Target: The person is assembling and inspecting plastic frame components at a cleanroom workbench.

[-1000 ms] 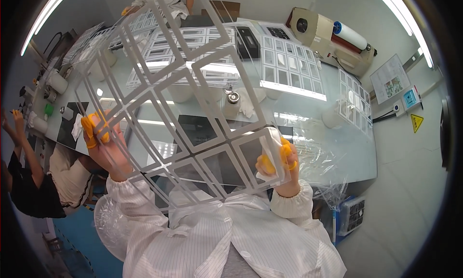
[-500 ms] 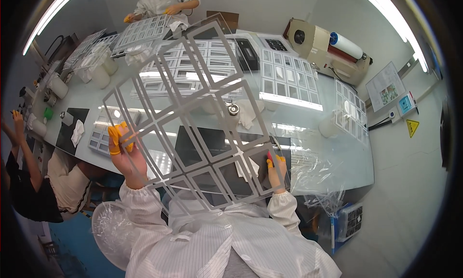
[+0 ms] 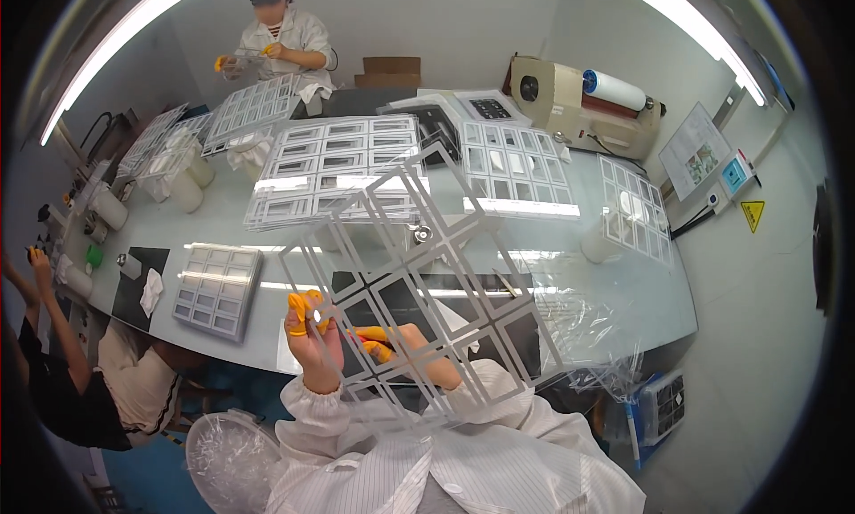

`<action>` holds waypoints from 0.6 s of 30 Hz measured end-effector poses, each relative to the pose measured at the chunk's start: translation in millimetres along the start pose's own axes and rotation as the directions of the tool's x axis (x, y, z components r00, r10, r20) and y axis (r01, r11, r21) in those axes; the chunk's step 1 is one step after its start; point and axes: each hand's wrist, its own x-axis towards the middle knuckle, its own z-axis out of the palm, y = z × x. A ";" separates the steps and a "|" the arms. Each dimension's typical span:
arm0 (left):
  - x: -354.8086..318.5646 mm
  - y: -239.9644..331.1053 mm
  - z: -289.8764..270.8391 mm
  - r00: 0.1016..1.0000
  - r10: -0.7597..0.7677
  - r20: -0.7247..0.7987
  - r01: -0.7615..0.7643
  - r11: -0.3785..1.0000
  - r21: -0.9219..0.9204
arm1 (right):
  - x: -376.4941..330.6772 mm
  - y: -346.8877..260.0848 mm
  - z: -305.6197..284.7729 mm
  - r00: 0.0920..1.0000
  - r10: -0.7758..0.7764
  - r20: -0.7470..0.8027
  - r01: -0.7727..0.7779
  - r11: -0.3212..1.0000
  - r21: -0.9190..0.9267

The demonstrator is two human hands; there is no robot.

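Your left hand [image 3: 312,336] and right hand [image 3: 405,346] both pinch the clear grid-patterned sheet [image 3: 419,273], tilted above the table's near edge [image 3: 258,358].

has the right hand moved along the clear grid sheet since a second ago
Yes. The right hand slid left along the grid sheet, from its right corner toward the left hand.
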 end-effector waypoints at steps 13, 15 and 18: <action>11.3 7.9 -31.7 0.980 -0.036 0.195 0.049 0.997 -0.064 | 0.3 -7.7 -23.3 0.998 0.058 -0.026 -0.064 0.941 -0.331; 13.6 17.4 -31.0 0.999 -0.028 0.015 0.028 1.000 -0.013 | -16.3 -16.8 -42.5 0.980 0.010 -0.198 -0.039 0.989 -0.145; 18.1 24.0 -33.2 0.999 -0.008 -0.035 0.009 1.000 0.006 | -42.7 -12.1 -66.8 0.931 -0.033 -0.363 0.035 0.999 0.000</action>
